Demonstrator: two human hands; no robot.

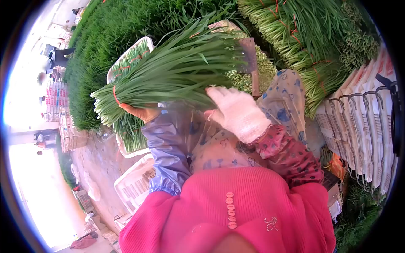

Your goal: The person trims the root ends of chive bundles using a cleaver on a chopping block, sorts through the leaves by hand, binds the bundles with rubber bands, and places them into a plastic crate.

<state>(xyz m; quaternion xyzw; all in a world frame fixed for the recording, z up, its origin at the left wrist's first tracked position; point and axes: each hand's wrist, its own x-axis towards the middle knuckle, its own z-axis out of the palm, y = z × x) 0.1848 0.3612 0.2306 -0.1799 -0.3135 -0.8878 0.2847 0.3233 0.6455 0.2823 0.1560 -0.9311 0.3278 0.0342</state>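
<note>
A large bunch of garlic chives [177, 69], tied near its pale stem ends with a red band [116, 95], lies sideways in front of me. My left hand [141, 112], in an orange glove below a shiny blue sleeve, is closed around the stem end beside the band. My right hand [240, 111], in a white knit glove, has thumb and fingers apart at the lower edge of the leaves. The leaf tips reach an upright rusty metal blade [249, 63]. Chopped green and pale bits [265, 67] lie around the blade.
Behind the bunch, a white basket [148, 42] holds more banded chives. Tied bundles [291, 38] are piled at upper right. White crates with dark handles [354, 122] stand stacked on the right. Another white crate [130, 183] is at lower left. A person [59, 57] is far left.
</note>
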